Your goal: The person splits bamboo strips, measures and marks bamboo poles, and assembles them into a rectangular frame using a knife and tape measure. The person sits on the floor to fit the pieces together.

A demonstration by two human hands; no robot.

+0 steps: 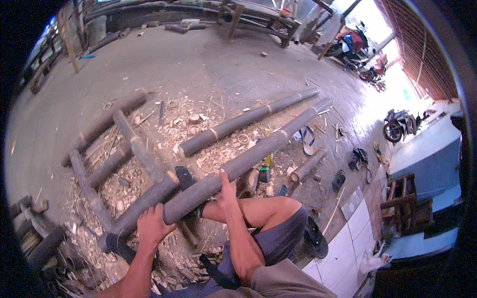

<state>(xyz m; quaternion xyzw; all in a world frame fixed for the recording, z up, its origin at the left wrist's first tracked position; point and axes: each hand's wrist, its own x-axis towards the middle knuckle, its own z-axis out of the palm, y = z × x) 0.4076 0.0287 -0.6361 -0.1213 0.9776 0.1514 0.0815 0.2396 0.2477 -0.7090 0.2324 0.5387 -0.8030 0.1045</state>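
A long dark bamboo pole (pixel 253 154) slants across in front of me, from lower left to upper right. At its near end my left hand (pixel 153 226) is curled against the pole, thumb under the end. Further along, my right hand (pixel 228 191) grips the pole from its near side with the thumb raised along it. Just beyond and left of the pole's near end lies a ladder-like bamboo frame (pixel 144 154) of thick tubes and thinner crosspieces. A second bamboo pole (pixel 233 123) rests on the floor behind the held one.
Pale wood chips (pixel 171 129) litter the floor. A short bamboo piece (pixel 308 165), a flip-flop (pixel 308 140) and a green-and-black tool (pixel 266 171) lie beyond my knee. White tiles (pixel 343 253) edge the right. Motorbikes (pixel 400 125) and a bamboo bench (pixel 263 22) stand further off.
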